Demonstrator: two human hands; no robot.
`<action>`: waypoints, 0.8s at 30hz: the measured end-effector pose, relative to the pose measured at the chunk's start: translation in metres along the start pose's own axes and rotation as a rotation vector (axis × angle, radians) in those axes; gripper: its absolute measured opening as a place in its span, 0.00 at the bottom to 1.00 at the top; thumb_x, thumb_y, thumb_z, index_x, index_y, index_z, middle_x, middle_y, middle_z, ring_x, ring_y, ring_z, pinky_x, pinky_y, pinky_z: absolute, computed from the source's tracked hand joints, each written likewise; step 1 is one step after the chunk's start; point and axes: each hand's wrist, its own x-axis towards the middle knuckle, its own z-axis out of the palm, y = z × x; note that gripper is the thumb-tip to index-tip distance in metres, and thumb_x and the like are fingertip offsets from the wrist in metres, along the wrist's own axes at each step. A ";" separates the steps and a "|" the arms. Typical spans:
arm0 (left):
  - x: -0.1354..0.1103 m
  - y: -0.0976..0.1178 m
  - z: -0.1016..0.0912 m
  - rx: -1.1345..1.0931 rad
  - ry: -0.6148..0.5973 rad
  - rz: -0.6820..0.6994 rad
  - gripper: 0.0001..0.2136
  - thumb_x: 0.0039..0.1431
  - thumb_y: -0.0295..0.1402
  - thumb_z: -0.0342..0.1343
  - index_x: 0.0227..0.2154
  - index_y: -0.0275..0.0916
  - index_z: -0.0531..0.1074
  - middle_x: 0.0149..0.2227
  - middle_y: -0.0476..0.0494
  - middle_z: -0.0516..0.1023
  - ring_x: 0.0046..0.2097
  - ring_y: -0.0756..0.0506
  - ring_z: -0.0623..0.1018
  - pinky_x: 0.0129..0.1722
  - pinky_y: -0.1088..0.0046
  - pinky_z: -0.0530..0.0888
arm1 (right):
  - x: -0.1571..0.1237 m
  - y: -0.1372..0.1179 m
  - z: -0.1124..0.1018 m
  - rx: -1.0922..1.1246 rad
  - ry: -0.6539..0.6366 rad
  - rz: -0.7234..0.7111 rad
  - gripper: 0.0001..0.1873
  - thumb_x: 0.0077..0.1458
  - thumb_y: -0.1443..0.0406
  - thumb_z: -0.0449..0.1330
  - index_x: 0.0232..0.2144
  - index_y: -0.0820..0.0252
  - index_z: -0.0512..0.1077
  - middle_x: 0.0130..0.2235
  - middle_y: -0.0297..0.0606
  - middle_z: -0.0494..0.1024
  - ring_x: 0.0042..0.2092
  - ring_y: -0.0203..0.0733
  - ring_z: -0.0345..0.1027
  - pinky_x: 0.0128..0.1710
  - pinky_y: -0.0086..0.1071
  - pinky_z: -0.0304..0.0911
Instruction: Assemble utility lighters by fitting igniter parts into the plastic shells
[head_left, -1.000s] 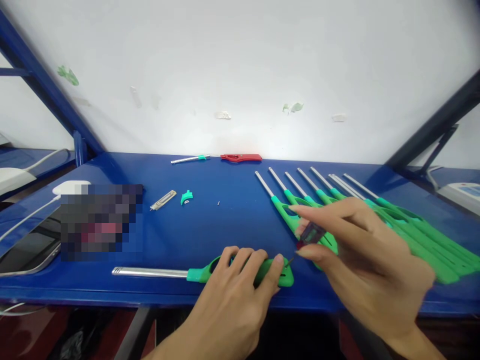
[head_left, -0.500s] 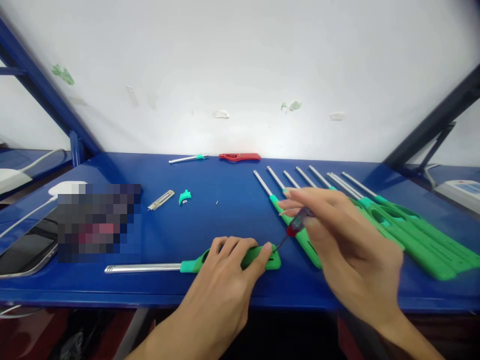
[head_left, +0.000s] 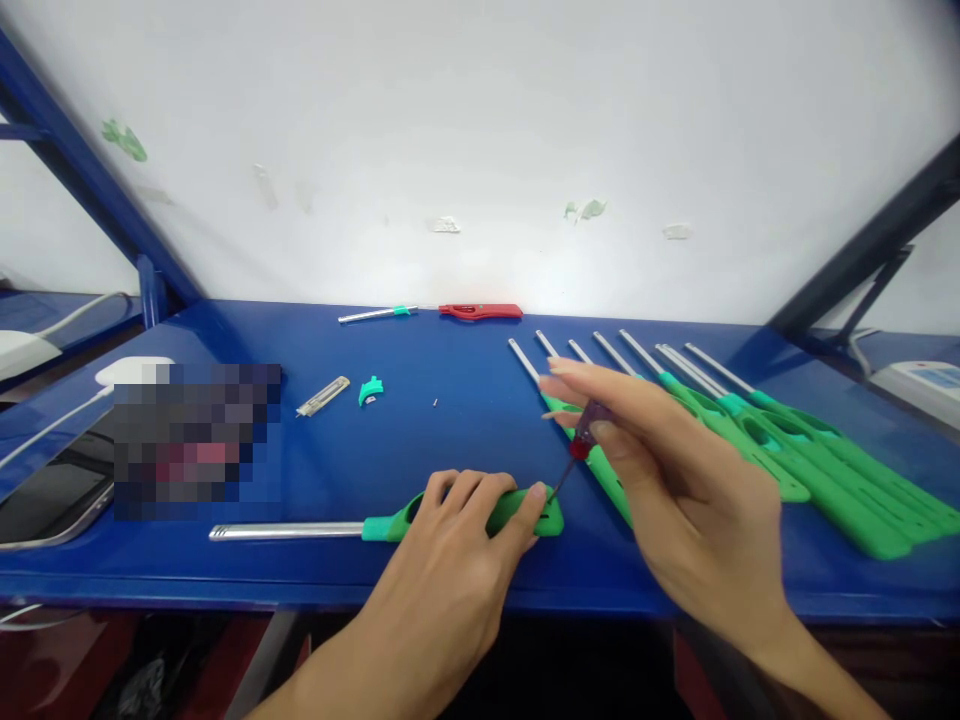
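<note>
Near the front edge of the blue table, a green gas lighter (head_left: 390, 525) lies on its side, its metal tube pointing left. My left hand (head_left: 457, 550) wraps over its handle and presses it down, thumb close to the handle's right end. A small screwdriver (head_left: 589, 432) with a dark, red-collared handle is held between the thumb and fingers of my right hand (head_left: 690, 490). Its shaft slants down to the lighter's right end, and the tip meets the handle there; the exact contact is too small to make out.
Several green lighters (head_left: 832, 470) lie side by side on the right. Farther back are a red lighter body (head_left: 480, 312) and a metal tube (head_left: 375, 315). A clear part (head_left: 324, 396), a green trigger piece (head_left: 370, 390) and a tiny screw (head_left: 435, 403) lie mid-table. A phone (head_left: 60, 490) is at left.
The screwdriver has swung more upright, and my right hand has shifted slightly left with it. My left hand and the lighter under it stay in place.
</note>
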 end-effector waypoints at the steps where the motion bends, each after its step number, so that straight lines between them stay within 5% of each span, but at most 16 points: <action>1: 0.000 0.000 0.000 0.002 -0.006 0.000 0.21 0.70 0.19 0.47 0.63 0.35 0.68 0.52 0.33 0.77 0.48 0.35 0.75 0.45 0.50 0.75 | 0.000 0.000 0.000 0.037 -0.005 0.015 0.23 0.70 0.72 0.55 0.60 0.45 0.74 0.54 0.33 0.80 0.49 0.38 0.77 0.49 0.33 0.73; 6: -0.001 0.001 0.001 -0.003 -0.045 -0.016 0.26 0.64 0.15 0.50 0.64 0.35 0.67 0.52 0.35 0.77 0.46 0.35 0.75 0.46 0.50 0.75 | 0.000 0.000 0.005 0.058 0.086 -0.041 0.22 0.61 0.73 0.67 0.54 0.45 0.78 0.39 0.31 0.77 0.40 0.37 0.74 0.41 0.33 0.72; 11: -0.001 0.000 0.001 0.007 -0.020 -0.015 0.23 0.67 0.17 0.50 0.62 0.36 0.68 0.52 0.35 0.77 0.48 0.35 0.75 0.47 0.51 0.75 | 0.000 -0.001 0.002 0.039 -0.027 -0.021 0.19 0.71 0.70 0.55 0.58 0.49 0.74 0.54 0.36 0.79 0.49 0.39 0.76 0.49 0.34 0.73; 14: -0.002 0.000 0.002 0.007 -0.017 -0.011 0.24 0.65 0.17 0.52 0.63 0.36 0.67 0.52 0.35 0.77 0.48 0.36 0.75 0.46 0.53 0.75 | 0.001 -0.002 0.001 0.085 -0.050 0.015 0.21 0.69 0.73 0.56 0.58 0.46 0.75 0.49 0.32 0.82 0.47 0.37 0.78 0.47 0.32 0.73; 18: -0.001 0.001 0.002 0.008 -0.034 -0.007 0.26 0.66 0.17 0.52 0.66 0.35 0.64 0.53 0.34 0.76 0.48 0.36 0.75 0.46 0.54 0.76 | 0.001 -0.001 0.003 0.031 0.109 -0.047 0.22 0.60 0.73 0.68 0.53 0.44 0.79 0.38 0.30 0.79 0.38 0.36 0.74 0.38 0.33 0.71; 24: 0.000 0.001 0.000 -0.008 -0.031 -0.007 0.25 0.65 0.17 0.52 0.64 0.34 0.67 0.52 0.33 0.76 0.49 0.34 0.75 0.47 0.51 0.76 | 0.004 -0.002 -0.008 0.055 -0.052 0.057 0.21 0.69 0.69 0.59 0.58 0.42 0.76 0.51 0.34 0.82 0.49 0.42 0.77 0.47 0.37 0.75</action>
